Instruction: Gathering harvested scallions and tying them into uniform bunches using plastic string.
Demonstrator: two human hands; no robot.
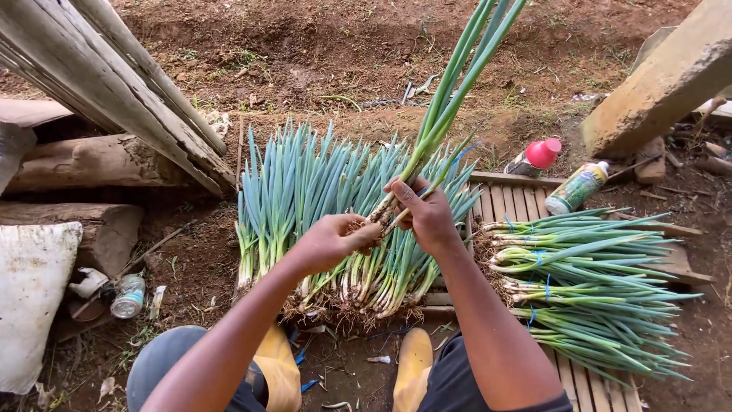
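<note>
My right hand (424,215) grips a small bunch of green onions (451,91) near its white base, the long green leaves pointing up and away. My left hand (334,240) pinches the rooty ends of that bunch, just below my right hand. Under both hands lies a wide pile of loose green onions (305,191) on the dirt, roots toward me. To the right, several bundles of green onions tied with blue bands (587,290) lie on a wooden slat pallet (518,200).
Two bottles, one with a red cap (537,157) and one with a white cap (576,188), lie at the pallet's far end. Logs and slanted wooden posts (114,84) stand at left. A white sack (30,297) and a can (127,296) lie at lower left. My yellow boots (413,365) rest on the soil.
</note>
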